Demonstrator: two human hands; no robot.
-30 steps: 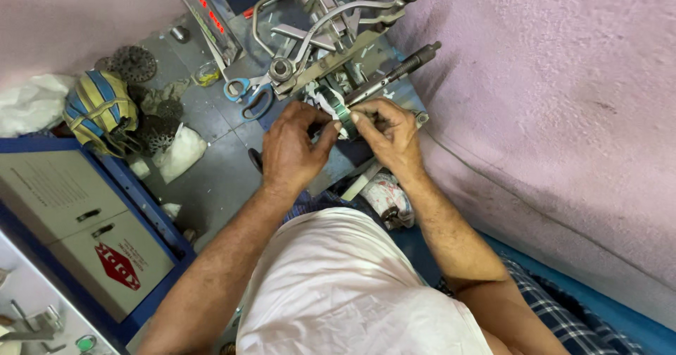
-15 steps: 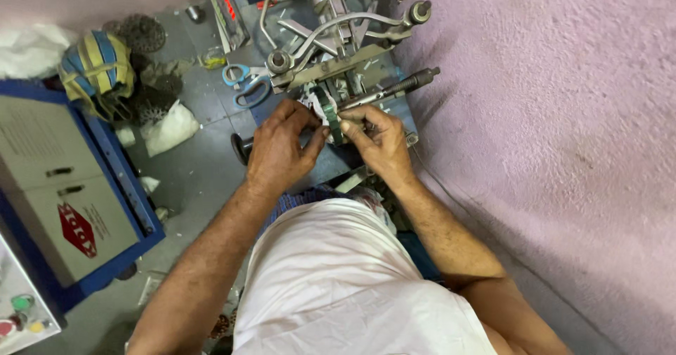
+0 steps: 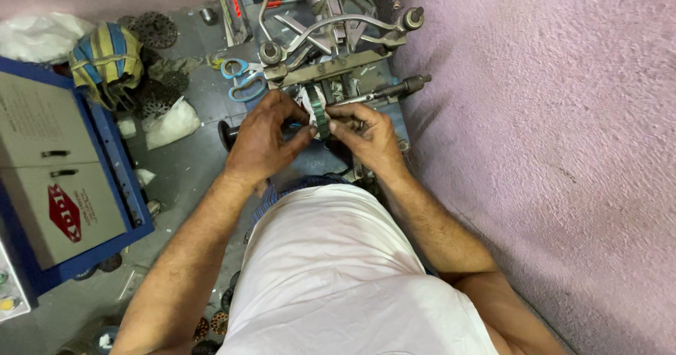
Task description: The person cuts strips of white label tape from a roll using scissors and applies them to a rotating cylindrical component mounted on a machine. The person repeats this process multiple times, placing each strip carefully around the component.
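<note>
Head view: left hand (image 3: pixel 262 138) and right hand (image 3: pixel 366 134) meet, fingers pinched on a small dark-green ring-shaped part (image 3: pixel 321 117) held just before the metal machine (image 3: pixel 331 52); judged mid-fitting, next move needing steady alignment with its clamp.

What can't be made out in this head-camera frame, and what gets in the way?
- Head view: most of the small dark green part is covered by the left hand and right hand, so its shape is unclear.
- Head view: the metal machine is cut off by the top edge.
- Head view: the scissors have their blade tips hidden under the machine's frame.
- Head view: the floor below is blocked by the person's white shirt.
</note>
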